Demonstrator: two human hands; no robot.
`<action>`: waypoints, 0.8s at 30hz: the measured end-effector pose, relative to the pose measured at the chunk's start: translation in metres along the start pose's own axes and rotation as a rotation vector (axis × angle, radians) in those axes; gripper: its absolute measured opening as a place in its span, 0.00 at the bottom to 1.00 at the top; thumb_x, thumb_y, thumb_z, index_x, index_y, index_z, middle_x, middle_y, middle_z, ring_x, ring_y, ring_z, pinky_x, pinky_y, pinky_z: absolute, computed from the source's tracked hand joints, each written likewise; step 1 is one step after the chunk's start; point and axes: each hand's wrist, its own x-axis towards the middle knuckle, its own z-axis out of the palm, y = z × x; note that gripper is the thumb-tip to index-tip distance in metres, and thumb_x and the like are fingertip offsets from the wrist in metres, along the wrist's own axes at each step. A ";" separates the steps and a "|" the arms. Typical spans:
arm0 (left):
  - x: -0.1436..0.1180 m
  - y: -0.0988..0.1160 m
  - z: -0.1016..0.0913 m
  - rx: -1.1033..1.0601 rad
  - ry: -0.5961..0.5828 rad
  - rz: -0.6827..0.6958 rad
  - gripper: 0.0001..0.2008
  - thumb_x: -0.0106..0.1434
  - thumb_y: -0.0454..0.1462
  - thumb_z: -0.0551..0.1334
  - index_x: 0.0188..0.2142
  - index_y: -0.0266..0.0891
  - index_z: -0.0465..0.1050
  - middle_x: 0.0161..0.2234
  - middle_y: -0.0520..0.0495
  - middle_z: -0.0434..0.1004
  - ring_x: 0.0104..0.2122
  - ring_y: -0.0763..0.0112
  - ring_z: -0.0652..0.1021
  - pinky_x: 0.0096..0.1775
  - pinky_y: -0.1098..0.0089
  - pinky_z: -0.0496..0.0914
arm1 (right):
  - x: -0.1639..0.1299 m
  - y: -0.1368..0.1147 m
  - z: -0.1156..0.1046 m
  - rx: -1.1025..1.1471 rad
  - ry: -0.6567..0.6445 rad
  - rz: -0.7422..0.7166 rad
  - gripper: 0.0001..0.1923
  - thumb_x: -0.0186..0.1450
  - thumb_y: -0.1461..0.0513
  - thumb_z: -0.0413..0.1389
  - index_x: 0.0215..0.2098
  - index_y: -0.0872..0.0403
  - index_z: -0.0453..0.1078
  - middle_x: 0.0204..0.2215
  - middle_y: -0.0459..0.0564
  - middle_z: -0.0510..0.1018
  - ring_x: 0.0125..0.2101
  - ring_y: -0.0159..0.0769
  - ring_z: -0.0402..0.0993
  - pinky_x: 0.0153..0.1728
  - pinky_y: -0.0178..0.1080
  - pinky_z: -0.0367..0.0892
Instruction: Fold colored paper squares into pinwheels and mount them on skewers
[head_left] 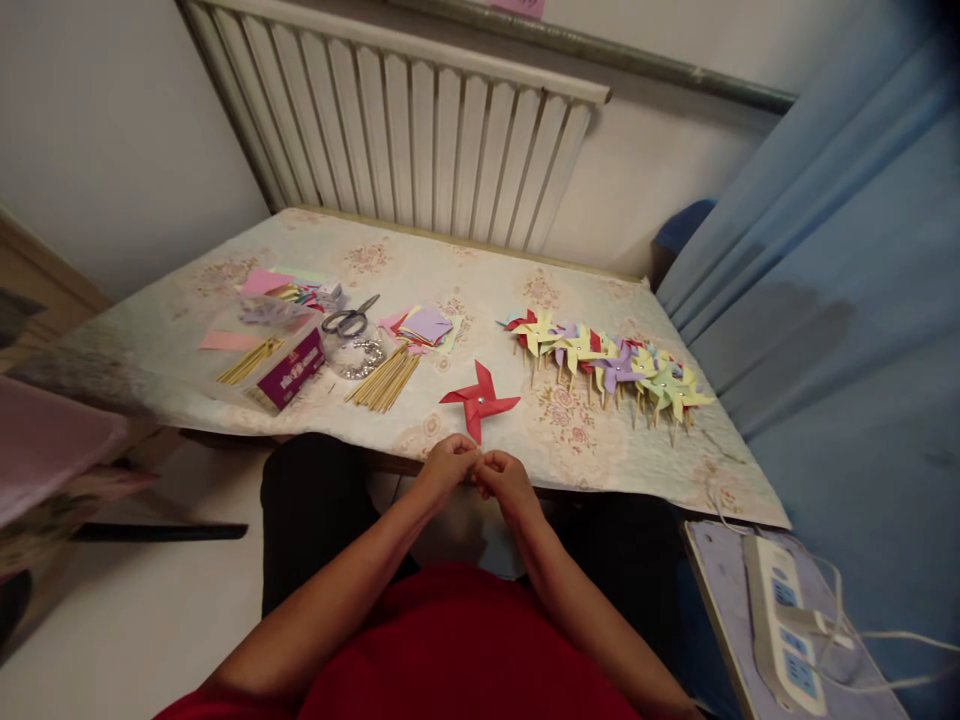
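A red paper pinwheel [481, 402] with a shiny pin at its centre is just beyond my fingertips, over the table's front edge. My left hand [451, 462] pinches at the pinwheel's lower end, thumb and forefinger closed. Right beside it, my right hand [508, 478] is closed in a similar pinch, its fingertips touching or nearly touching the left ones. Whatever stick runs down between the fingers is hidden by them. Closest on the left lies a bundle of thin wooden sticks [385, 379], with a stack of coloured paper squares [424, 326] behind it.
Finished pinwheels [616, 368] stand in a cluster at right. On the left are black-handled scissors [351, 319], a clear dish of metal pins [355, 356], and a purple box [289, 372]. A power strip [784, 620] with cables sits on a side surface at lower right.
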 end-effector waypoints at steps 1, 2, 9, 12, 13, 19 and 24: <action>0.000 0.000 0.000 -0.001 0.000 0.001 0.06 0.48 0.36 0.62 0.24 0.38 0.64 0.17 0.57 0.65 0.17 0.79 0.65 0.22 0.75 0.56 | 0.000 0.000 0.000 0.002 0.001 0.000 0.09 0.51 0.57 0.60 0.24 0.53 0.66 0.19 0.43 0.74 0.16 0.27 0.62 0.19 0.32 0.55; 0.000 0.000 0.000 -0.003 -0.001 0.002 0.06 0.48 0.36 0.62 0.24 0.38 0.64 0.18 0.57 0.64 0.18 0.79 0.65 0.22 0.75 0.57 | 0.000 0.001 0.000 0.004 0.001 -0.001 0.09 0.51 0.57 0.60 0.24 0.53 0.66 0.19 0.43 0.74 0.16 0.27 0.62 0.19 0.32 0.55; -0.001 -0.002 -0.001 0.004 -0.007 0.004 0.07 0.49 0.36 0.63 0.24 0.38 0.65 0.18 0.57 0.65 0.18 0.79 0.66 0.23 0.74 0.57 | 0.002 0.002 -0.001 0.006 0.009 0.007 0.10 0.51 0.56 0.60 0.24 0.53 0.67 0.19 0.43 0.74 0.16 0.26 0.62 0.19 0.32 0.56; 0.000 -0.004 -0.002 0.019 -0.004 -0.003 0.08 0.49 0.38 0.63 0.26 0.37 0.65 0.19 0.56 0.66 0.18 0.79 0.66 0.23 0.74 0.57 | 0.001 0.002 -0.001 -0.005 0.012 0.010 0.10 0.51 0.55 0.60 0.25 0.54 0.67 0.19 0.43 0.74 0.16 0.26 0.63 0.19 0.32 0.57; 0.001 -0.003 -0.003 0.029 0.003 -0.008 0.08 0.49 0.38 0.63 0.26 0.37 0.66 0.19 0.56 0.66 0.19 0.79 0.66 0.24 0.74 0.57 | 0.001 0.001 -0.002 -0.007 0.011 0.009 0.10 0.51 0.55 0.60 0.25 0.54 0.67 0.20 0.43 0.74 0.16 0.26 0.63 0.19 0.32 0.57; 0.004 0.006 -0.014 0.017 0.106 -0.004 0.11 0.50 0.41 0.64 0.30 0.36 0.68 0.17 0.59 0.61 0.17 0.80 0.61 0.22 0.74 0.54 | 0.000 0.000 -0.004 0.020 0.025 0.019 0.10 0.51 0.57 0.60 0.26 0.54 0.67 0.20 0.44 0.75 0.16 0.26 0.64 0.19 0.32 0.57; 0.010 0.015 -0.027 -0.061 0.209 0.091 0.14 0.50 0.40 0.64 0.35 0.36 0.68 0.19 0.59 0.61 0.18 0.80 0.61 0.22 0.75 0.56 | 0.000 0.001 -0.005 0.032 0.022 0.014 0.09 0.50 0.58 0.59 0.25 0.54 0.67 0.19 0.43 0.74 0.16 0.26 0.63 0.18 0.32 0.57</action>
